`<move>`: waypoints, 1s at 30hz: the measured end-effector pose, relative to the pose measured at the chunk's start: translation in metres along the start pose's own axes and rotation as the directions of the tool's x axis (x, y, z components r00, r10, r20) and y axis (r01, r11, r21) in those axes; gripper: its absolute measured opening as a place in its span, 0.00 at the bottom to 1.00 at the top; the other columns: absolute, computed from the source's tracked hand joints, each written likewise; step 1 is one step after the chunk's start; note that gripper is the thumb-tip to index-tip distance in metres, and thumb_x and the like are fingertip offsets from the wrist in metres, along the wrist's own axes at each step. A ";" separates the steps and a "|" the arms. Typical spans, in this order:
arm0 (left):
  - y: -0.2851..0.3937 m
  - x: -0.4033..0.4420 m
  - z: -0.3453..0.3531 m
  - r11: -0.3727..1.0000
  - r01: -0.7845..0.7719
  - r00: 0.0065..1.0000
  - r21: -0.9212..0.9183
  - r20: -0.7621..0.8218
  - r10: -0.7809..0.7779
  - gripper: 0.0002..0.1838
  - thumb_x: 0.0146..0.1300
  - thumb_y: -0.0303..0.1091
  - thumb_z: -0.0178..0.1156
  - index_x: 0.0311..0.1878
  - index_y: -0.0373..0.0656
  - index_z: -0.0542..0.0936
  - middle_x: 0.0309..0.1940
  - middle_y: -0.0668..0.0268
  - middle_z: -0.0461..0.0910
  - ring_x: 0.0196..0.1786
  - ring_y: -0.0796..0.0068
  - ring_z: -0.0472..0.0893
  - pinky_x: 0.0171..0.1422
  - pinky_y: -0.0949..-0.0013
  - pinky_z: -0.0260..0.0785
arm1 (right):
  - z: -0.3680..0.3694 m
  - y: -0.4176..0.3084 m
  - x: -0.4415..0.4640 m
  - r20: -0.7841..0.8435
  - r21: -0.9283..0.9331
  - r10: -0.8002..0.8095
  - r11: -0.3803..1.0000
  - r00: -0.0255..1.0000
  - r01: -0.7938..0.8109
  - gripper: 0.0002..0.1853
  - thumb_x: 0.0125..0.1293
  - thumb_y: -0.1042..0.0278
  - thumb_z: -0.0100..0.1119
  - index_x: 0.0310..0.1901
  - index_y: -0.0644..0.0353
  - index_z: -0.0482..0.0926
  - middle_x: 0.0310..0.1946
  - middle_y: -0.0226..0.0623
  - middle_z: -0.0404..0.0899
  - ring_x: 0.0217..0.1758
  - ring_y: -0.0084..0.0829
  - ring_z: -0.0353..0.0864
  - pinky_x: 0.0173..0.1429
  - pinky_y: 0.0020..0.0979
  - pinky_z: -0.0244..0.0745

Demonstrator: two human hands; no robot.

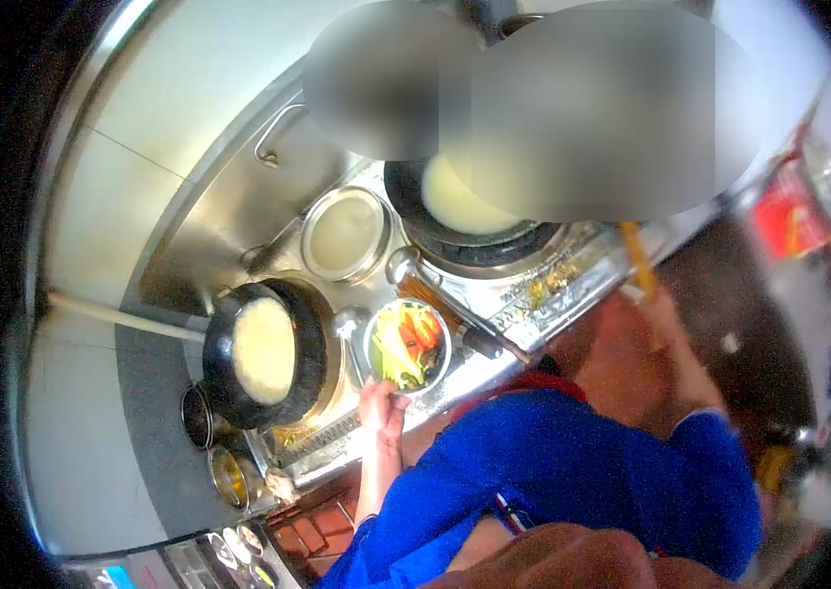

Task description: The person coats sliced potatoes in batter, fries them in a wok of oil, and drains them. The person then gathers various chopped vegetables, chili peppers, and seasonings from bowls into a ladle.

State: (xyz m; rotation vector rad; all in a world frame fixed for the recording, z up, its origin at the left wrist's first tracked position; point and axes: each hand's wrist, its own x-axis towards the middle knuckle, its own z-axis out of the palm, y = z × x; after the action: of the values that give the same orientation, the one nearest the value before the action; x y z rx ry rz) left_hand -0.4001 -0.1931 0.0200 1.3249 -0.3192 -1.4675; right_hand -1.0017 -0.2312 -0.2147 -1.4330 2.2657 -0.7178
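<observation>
My left hand (pixel 383 404) is closed at the lower end of a metal ladle (pixel 351 329), close against the rim of a white bowl (pixel 448 365). Sliced green, yellow and orange-red vegetables (pixel 413 339) fill the bowl. The right forearm (pixel 678 348) reaches up past the counter's front edge, smeared by motion. Its hand (pixel 643 294) is too blurred to read, near a yellowish handle (pixel 636 257). In the left wok (pixel 221 353) is pale, whitish food (pixel 265 350). A second wok (pixel 403 182) holds pale liquid (pixel 464 201) and is partly covered by the blur.
A round pot (pixel 345 234) of cloudy liquid stands between the woks. Another ladle (pixel 402 263) and a bamboo brush (pixel 425 294) lie near the bowl. A tap (pixel 268 147) rises at the back. Small containers (pixel 232 478) sit left of the metal counter (pixel 572 304).
</observation>
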 end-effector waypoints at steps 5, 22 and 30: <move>0.022 0.019 0.063 0.998 -0.039 0.995 0.055 -0.087 0.044 0.20 0.55 0.20 0.50 0.52 0.41 0.74 0.38 0.65 0.80 0.30 0.76 0.80 0.22 0.77 0.74 | -0.045 -0.072 0.004 -0.035 -0.053 0.157 0.986 0.987 -0.159 0.22 0.56 0.60 0.61 0.52 0.56 0.71 0.36 0.53 0.80 0.39 0.56 0.80 0.41 0.48 0.77; 0.068 0.265 0.240 0.538 -0.464 0.847 0.704 0.176 0.501 0.09 0.51 0.19 0.51 0.36 0.29 0.75 0.32 0.49 0.79 0.33 0.54 0.83 0.34 0.58 0.77 | -0.112 -0.323 0.123 0.642 -0.160 -0.337 0.820 0.689 0.550 0.20 0.58 0.69 0.56 0.55 0.52 0.75 0.37 0.48 0.82 0.42 0.52 0.82 0.47 0.50 0.75; 0.059 0.301 0.282 -0.022 -0.556 0.568 0.831 0.399 0.720 0.08 0.56 0.27 0.53 0.39 0.35 0.75 0.41 0.43 0.75 0.44 0.41 0.76 0.49 0.51 0.70 | -0.102 -0.322 0.124 0.656 -0.114 -0.340 0.837 0.674 0.534 0.27 0.56 0.71 0.61 0.60 0.51 0.73 0.37 0.48 0.83 0.41 0.46 0.83 0.48 0.44 0.76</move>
State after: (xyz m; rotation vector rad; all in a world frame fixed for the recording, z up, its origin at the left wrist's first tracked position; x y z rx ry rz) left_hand -0.5438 -0.5842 -0.0015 1.7188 -1.6652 -0.1710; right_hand -0.8770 -0.4354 0.0545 -2.0376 1.5522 0.0294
